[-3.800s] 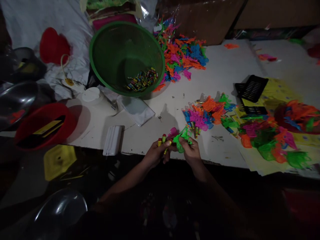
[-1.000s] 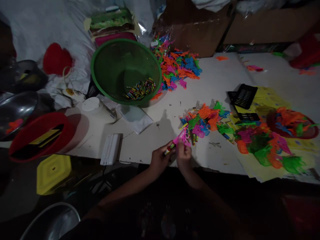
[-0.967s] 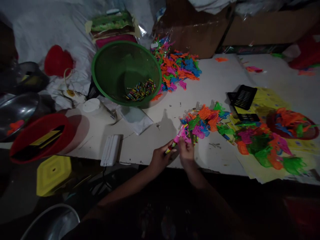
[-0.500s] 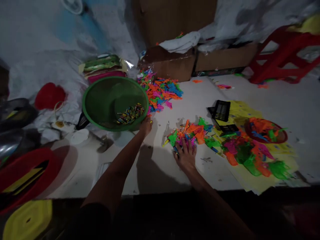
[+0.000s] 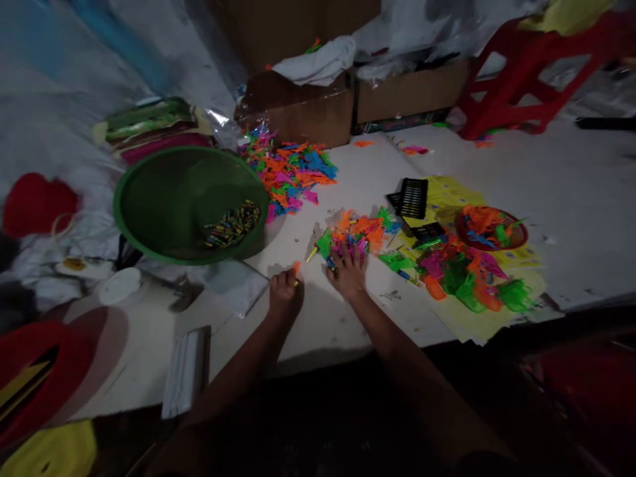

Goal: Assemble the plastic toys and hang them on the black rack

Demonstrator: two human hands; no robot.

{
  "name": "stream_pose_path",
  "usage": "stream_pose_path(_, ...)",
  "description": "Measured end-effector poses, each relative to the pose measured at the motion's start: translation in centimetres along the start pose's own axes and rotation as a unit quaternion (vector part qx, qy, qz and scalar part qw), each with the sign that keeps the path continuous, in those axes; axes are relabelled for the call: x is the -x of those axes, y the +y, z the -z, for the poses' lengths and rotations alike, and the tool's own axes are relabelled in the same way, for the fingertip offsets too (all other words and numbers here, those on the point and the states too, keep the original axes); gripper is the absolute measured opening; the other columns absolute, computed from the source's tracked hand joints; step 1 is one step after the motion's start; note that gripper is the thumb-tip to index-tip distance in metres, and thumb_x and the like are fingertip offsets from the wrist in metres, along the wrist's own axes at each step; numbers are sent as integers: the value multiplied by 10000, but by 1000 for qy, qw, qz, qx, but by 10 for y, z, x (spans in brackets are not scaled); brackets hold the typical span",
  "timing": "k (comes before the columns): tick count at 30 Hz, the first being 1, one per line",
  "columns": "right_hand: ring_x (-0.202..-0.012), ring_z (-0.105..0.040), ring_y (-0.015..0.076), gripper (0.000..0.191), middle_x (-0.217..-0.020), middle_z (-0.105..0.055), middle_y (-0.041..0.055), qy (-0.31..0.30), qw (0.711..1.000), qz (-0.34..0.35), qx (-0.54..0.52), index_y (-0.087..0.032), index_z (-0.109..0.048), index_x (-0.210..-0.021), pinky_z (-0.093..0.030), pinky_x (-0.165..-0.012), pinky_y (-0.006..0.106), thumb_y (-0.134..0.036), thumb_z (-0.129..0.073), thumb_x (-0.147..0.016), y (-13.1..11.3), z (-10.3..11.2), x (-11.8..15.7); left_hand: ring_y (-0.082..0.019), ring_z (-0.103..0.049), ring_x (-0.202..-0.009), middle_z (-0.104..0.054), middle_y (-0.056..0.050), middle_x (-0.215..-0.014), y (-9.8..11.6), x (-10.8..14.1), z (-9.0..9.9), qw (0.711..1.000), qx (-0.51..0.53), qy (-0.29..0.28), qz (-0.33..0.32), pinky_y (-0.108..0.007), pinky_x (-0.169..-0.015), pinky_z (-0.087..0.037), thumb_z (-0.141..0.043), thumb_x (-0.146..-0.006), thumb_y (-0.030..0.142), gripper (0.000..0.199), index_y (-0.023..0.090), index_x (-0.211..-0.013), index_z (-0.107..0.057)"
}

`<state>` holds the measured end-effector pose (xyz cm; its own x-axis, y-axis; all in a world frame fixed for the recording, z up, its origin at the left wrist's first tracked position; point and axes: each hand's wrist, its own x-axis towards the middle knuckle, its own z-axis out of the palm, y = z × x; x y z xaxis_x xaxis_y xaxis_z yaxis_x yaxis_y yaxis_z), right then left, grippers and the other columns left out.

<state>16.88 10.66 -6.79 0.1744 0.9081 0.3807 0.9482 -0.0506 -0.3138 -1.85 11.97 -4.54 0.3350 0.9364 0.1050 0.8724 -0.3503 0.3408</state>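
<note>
- While the right hand (image 5: 349, 273) lies on its near edge, the mixed pile (image 5: 370, 228) of small plastic pieces (orange, green, blue, pink) sits on the white table (image 5: 318, 324); positions below are relative to this pile.
- Right hand: palm down, fingers spread, tips among the pieces; cannot tell whether anything is pinched beneath.
- Left hand (image 5: 283, 288): left of the pile, apart from it; fingers curled nearly closed around a small orange and yellow item (image 5: 297, 267), its shape mostly hidden.
- Right of the pile: second heap (image 5: 457, 271) of similar pieces, partly on yellow sheets (image 5: 452, 192); red basket (image 5: 521, 240) of pieces beyond that heap.
- Behind and right of the pile: black slotted tray (image 5: 414, 197), tilted.
- Behind and left of the pile: larger heap (image 5: 298, 172) of the same coloured pieces, before a cardboard box (image 5: 308, 112).
- Farther left of the pile: green basin (image 5: 163, 192) holding small multicoloured cylinders (image 5: 233, 225); clear packet (image 5: 236, 285) just in front.
- Far left of the pile: lidded white container (image 5: 122, 288).
</note>
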Motion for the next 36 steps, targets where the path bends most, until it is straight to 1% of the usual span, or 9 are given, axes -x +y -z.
stream_pose_path(4, -1314, -152, 318, 525, -1400, -317, 112, 50, 996, -23, -74, -202, -483, -1229, -85, -1015, 565, -442, -479, -762, -1, 6, 1, -248, -538, -957, -610, -148, -1032, 12, 51, 13, 967, 236, 26, 88, -399, -842, -386, -426, -838, 339, 317, 137, -1031, -574)
stream_pose_path(7, -1213, -372, 259, 434, -1250, -497, 126, 51, 964, -62, -255, -189, -562, -1125, -231, -1002, 497, -439, -410, -804, -14, 15, 20, -167, -583, -718, -639, -70, -829, 13, 70, 31, 871, 452, -8, 191, -305, -669, -463, -462, -804, 409, 357, 128, -992, -575)
stream_pose_path(11, -961, -578, 216, 559, -1046, -624, 116, -153, 790, -115, -583, -183, -549, -1127, -452, -806, 398, -586, -348, -797, -44, 31, 57, -111, -569, -634, -631, -67, -823, 25, 84, 48, 660, 699, -111, 251, -213, -552, -471, -652, -678, 387, 373, 122, -936, -602)
stream_pose_path(13, -921, -595, 217, 621, -1053, -623, 112, -258, 689, -98, -670, -189, -569, -1085, -477, -751, 369, -669, -398, -729, -57, 41, 71, -93, -557, -601, -621, -61, -797, 37, 88, 51, 601, 743, -159, 248, -188, -514, -465, -682, -659, 373, 358, 128, -910, -606)
stream_pose_path(15, -930, -591, 218, 562, -1093, -606, 99, -291, 635, -73, -712, -199, -617, -950, -476, -758, 355, -665, -526, -650, -63, 52, 78, -82, -550, -587, -603, -43, -769, 47, 91, 50, 578, 757, -181, 245, -178, -508, -464, -677, -665, 391, 356, 139, -902, -594)
stream_pose_path(18, -903, -593, 200, 369, -1048, -622, 63, -240, 641, -83, -724, -195, -611, -729, -471, -775, 339, -531, -677, -593, -63, 65, 77, -89, -564, -646, -587, -29, -824, 58, 94, 47, 606, 739, -157, 249, -193, -548, -475, -646, -682, 441, 382, 163, -929, -556)
stream_pose_path(22, -644, -592, 146, 324, -702, -641, 12, -140, 693, -207, -676, -189, -588, -719, -481, -627, 287, -512, -597, -695, -61, 76, 69, -50, -438, -480, -491, 41, -627, 59, 97, 46, 713, 645, -97, 257, -153, -430, -350, -587, -712, 476, 367, 179, -919, -529)
stream_pose_path(29, -576, -555, 118, 267, -636, -604, -5, -157, 682, -224, -679, -175, -586, -707, -446, -556, 242, -440, -587, -735, -79, 80, 73, -108, -506, -666, -572, 21, -713, 52, 100, 48, 889, 445, -34, 99, -217, -639, -390, -498, -781, 339, 169, 186, -822, -559)
stream_pose_path(36, -590, -557, 119, 266, -644, -604, -4, -124, 704, -229, -661, -169, -564, -691, -455, -583, 256, -430, -593, -733, -79, 79, 74, -167, -598, -853, -662, -30, -940, 52, 100, 44, 907, 414, -21, 71, -256, -770, -429, -515, -783, 306, 165, 197, -882, -589)
